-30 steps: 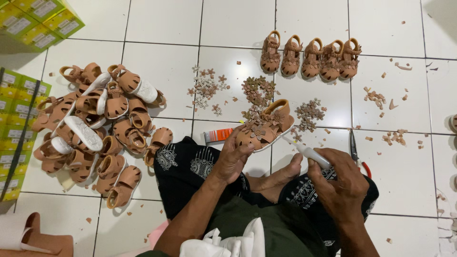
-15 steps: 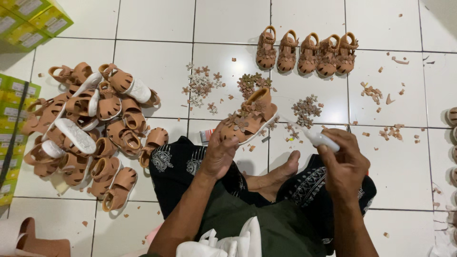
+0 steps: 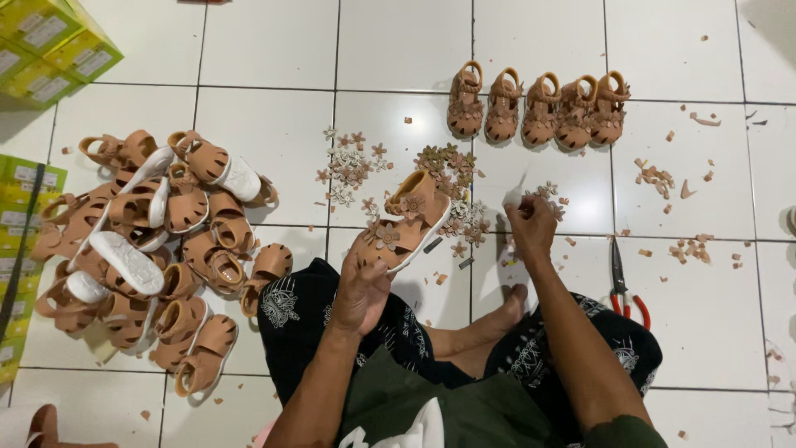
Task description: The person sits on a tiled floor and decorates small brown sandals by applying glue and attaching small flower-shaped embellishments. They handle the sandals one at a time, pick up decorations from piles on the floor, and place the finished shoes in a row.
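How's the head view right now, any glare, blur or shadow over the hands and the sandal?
Head view: even overhead light, mild sheen on the white floor tiles; sandal in the left hand sharp; right hand slightly soft; dark shadow in the top right corner only.

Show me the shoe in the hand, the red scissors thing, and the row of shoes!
sandal (image 3: 404, 222), head view, on its flowered strap.
red-handled cutters (image 3: 623, 282), head view, near the pivot.
row of five sandals (image 3: 540, 109), head view, on the middle sandal.

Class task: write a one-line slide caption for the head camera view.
Seated on white tiles, left hand holds a tan sandal while right hand reaches flower trims; sandal pile alongside.
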The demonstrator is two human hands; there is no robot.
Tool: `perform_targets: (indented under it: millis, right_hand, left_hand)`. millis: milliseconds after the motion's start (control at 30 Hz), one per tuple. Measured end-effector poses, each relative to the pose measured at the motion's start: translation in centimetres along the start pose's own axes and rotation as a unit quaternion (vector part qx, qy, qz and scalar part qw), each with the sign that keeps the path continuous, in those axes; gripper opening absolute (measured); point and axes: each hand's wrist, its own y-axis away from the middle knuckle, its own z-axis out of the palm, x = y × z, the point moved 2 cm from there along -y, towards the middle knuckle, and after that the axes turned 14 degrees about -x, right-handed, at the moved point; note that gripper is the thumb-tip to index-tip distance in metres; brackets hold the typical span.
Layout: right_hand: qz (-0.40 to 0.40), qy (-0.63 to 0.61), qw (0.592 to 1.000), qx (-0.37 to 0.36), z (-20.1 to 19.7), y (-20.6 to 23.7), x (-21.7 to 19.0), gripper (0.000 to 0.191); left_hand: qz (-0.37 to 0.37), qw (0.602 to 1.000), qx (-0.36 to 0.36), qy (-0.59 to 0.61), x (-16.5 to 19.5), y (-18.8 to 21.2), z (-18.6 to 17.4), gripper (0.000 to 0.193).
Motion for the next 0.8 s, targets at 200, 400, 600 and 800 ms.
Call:
perform_targets:
  millis: [200,400,600,800]
  right_hand:
    - [0.018,0.04,0.999,-0.004,1.6,-3.3,-1.0,0.027]
    - [0.048,0.01,0.998,-0.035,0.8,-2.8,-0.6,0.035]
    - [-0.008,0.013,1.0,-0.002,0.5,3.6,-0.3,0.031]
    - [-0.063,0.087,0.987,-0.124,4.9,10.4,-3.8,0.029]
  left_hand:
    - [0.003,1.0,0.019,0.011,-0.4,-1.1,-1.2,0.086]
    - [-0.005,1.0,0.031,0.003,-1.1,-0.5,-0.9,0.084]
    - [-0.01,0.999,0.037,0.02,-1.5,3.0,0.0,0.08]
    - [-0.004,0.999,0.014,0.029,-1.3,8.2,0.9,0.078]
